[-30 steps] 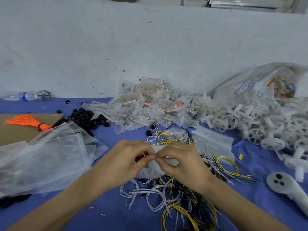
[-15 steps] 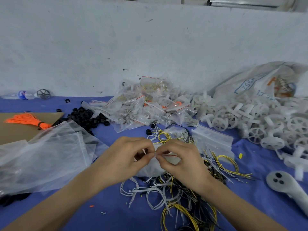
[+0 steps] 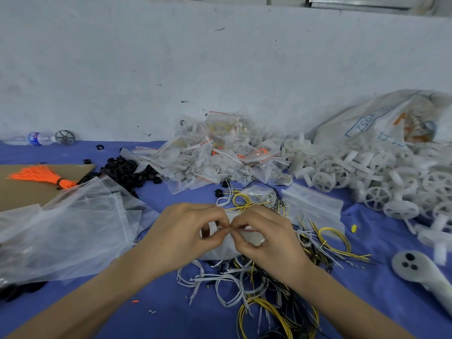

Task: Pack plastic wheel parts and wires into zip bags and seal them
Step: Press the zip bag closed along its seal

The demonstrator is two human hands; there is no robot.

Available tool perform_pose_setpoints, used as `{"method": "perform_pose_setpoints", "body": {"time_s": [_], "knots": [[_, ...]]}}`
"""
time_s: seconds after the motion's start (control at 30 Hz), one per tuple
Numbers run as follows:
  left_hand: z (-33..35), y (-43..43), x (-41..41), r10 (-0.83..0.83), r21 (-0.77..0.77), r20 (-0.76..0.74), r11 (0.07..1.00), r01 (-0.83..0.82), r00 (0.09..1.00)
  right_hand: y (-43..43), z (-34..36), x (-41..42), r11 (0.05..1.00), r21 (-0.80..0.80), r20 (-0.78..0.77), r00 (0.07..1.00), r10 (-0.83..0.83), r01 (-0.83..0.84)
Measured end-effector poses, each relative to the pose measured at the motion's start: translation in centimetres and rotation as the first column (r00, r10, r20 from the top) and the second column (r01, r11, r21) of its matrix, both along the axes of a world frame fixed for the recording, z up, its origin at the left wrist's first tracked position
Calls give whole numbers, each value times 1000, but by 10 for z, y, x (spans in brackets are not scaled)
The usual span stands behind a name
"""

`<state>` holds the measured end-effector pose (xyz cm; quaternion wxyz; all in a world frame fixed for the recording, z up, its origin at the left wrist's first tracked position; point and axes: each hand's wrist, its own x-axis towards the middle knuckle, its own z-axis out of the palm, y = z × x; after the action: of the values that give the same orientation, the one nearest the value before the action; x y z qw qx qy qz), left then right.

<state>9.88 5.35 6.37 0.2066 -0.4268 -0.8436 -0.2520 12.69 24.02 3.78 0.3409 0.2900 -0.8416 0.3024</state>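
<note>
You are pinching the zip bag's (image 3: 226, 249) red strip between left hand (image 3: 186, 233) and right hand (image 3: 267, 238), both grips tight on it, likely pressing it sealed.

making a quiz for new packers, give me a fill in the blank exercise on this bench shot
1. The left hand and the right hand pinch the top of a zip bag whose seal strip is ___.
2. The bundle of strings on the cardboard is ___.
3. The heap of white wheels lies on the person's ___ side.
4. The loose rings beside the cardboard are ___.
Missing words: red; orange; right; black.
</note>
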Motion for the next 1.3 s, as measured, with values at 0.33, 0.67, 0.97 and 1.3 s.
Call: {"method": "perform_pose_setpoints", "body": {"time_s": [0.33,0.67,0.97,1.3], "knots": [[6,-2,5,41,-29,-26,999,-42,999,2,-5,0,1000,14,-43,999,3,-3],[1,-1,6,31,-39,-67,999,-33,997,5,-10,-3,999,38,-68,998,2,1],[-3,2,4,7,-97,-112,995,-18,994,6,-12,-3,996,88,-70,997,23,-17],[-2,3,7,10,-153,-135,988,-31,991,12,-11,-3,991,132,-81,996,31,-20]]}}
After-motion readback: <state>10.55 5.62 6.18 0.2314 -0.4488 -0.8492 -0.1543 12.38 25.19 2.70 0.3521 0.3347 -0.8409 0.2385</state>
